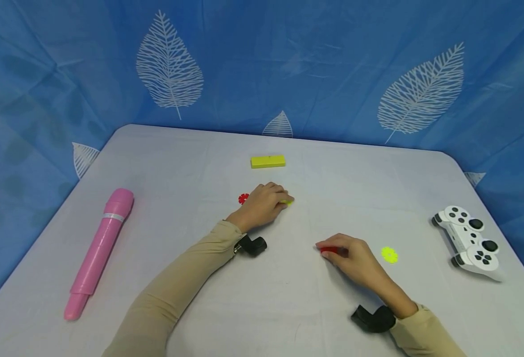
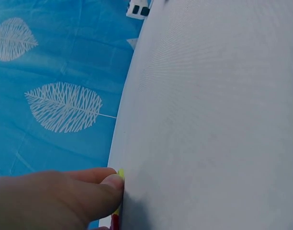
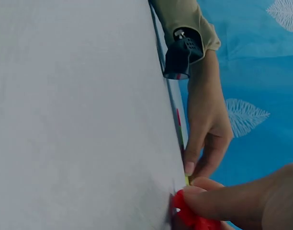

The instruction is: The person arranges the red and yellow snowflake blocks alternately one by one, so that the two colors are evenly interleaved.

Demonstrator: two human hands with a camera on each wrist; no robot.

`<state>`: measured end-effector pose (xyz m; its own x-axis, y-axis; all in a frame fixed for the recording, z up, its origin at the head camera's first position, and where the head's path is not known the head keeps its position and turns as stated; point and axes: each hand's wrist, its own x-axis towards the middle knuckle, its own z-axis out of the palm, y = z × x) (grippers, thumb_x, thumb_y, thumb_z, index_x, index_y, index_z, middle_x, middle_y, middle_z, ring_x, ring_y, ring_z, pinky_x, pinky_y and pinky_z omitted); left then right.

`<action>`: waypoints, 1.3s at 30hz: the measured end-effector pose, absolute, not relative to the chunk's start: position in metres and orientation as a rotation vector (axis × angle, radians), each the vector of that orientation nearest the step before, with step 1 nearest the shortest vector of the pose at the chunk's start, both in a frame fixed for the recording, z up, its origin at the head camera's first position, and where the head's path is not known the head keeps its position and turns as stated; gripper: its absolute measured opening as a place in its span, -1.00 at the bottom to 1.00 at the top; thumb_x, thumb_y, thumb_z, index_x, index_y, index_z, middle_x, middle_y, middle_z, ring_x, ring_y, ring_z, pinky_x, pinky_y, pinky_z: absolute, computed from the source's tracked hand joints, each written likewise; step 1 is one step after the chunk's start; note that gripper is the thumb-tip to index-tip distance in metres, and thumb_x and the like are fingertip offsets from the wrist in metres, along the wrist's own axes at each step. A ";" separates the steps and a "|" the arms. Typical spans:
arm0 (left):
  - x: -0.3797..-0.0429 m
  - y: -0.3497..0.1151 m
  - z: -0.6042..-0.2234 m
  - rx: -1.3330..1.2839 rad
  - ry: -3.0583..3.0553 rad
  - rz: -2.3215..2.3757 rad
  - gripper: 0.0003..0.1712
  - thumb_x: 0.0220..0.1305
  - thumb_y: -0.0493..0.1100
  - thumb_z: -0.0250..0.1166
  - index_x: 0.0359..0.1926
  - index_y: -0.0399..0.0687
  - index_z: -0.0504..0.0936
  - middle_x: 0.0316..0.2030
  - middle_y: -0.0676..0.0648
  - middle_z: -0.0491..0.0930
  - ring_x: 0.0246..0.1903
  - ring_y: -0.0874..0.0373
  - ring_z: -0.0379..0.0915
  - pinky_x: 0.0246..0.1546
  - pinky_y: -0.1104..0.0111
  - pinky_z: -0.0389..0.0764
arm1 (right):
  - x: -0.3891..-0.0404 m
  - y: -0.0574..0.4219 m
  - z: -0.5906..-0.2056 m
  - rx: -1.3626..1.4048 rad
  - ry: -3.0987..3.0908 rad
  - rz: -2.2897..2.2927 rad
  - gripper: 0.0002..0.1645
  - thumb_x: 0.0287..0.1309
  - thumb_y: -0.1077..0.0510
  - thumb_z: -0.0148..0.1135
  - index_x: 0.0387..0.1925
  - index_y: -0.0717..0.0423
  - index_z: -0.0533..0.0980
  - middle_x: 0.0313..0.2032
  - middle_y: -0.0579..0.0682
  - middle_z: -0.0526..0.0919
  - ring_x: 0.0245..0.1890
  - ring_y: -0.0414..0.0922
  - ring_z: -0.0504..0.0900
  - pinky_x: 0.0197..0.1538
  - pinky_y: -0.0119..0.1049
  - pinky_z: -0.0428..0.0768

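Note:
My left hand [image 1: 262, 207] is over the far middle of the table and pinches a yellow notched plastic disc [image 1: 287, 202] by its edge. In the left wrist view the thumb and finger meet on that yellow disc [image 2: 120, 173], with a bit of red [image 2: 115, 222] below. A red notched disc [image 1: 243, 198] lies beside the left hand, partly covered by it. Nearer the front, my right hand [image 1: 355, 260] holds red notched plastic [image 1: 328, 250] between thumb and fingers. The right wrist view shows this red piece [image 3: 181, 201] close to the tabletop, its lower part hidden by the thumb.
Right of the right hand lies another yellow notched disc [image 1: 389, 255]. A yellow oblong block [image 1: 268, 161] is at the back. On the left rests a long pink stick with a rounded head [image 1: 98, 253]; on the right, a white game controller [image 1: 469, 243]. Blue leaf-patterned cloth [image 1: 288, 59] hangs behind the table.

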<state>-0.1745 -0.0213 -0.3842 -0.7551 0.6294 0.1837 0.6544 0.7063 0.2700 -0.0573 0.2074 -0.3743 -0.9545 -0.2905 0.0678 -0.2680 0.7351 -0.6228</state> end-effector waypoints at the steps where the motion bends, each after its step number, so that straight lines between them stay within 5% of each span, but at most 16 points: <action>1: -0.174 -0.021 -0.384 -1.065 -2.833 -0.492 -0.71 0.25 -0.13 0.14 -0.02 0.13 0.61 -0.04 0.03 0.57 0.03 0.12 0.41 -0.08 0.24 0.44 | -0.057 0.207 -0.375 -0.437 2.884 -1.059 -0.76 -0.06 0.26 0.32 -0.28 -0.03 0.65 -0.31 -0.14 0.67 -0.38 -0.39 0.50 -0.35 -0.49 0.48; 14: -0.175 -0.021 -0.386 -1.082 -2.813 -0.518 -0.72 0.23 -0.15 0.16 -0.05 0.09 0.63 -0.03 0.00 0.59 0.03 0.10 0.44 -0.02 0.24 0.46 | -0.088 0.188 -0.378 -0.191 2.783 -1.299 -0.76 0.03 0.25 0.24 -0.20 0.06 0.64 -0.22 0.02 0.68 -0.33 -0.24 0.57 -0.39 -0.47 0.47; 31: -0.174 -0.021 -0.383 -1.072 -2.831 -0.620 -0.74 0.20 -0.19 0.18 -0.09 0.00 0.65 -0.01 -0.03 0.59 0.03 0.08 0.45 0.10 0.23 0.42 | -0.157 0.151 -0.377 0.081 2.712 -1.449 -0.68 0.09 0.26 0.12 -0.09 0.13 0.59 -0.20 0.18 0.67 -0.56 -0.30 0.50 -0.54 -0.49 0.42; 39: -0.174 -0.021 -0.382 -1.079 -2.840 -0.589 -0.74 0.20 -0.18 0.19 -0.09 -0.01 0.64 -0.01 -0.03 0.58 0.04 0.07 0.44 0.11 0.24 0.41 | -0.160 0.147 -0.377 0.000 2.852 -1.281 -0.68 0.06 0.26 0.15 -0.10 0.14 0.59 -0.14 0.14 0.65 -0.30 -0.09 0.56 -0.37 -0.38 0.47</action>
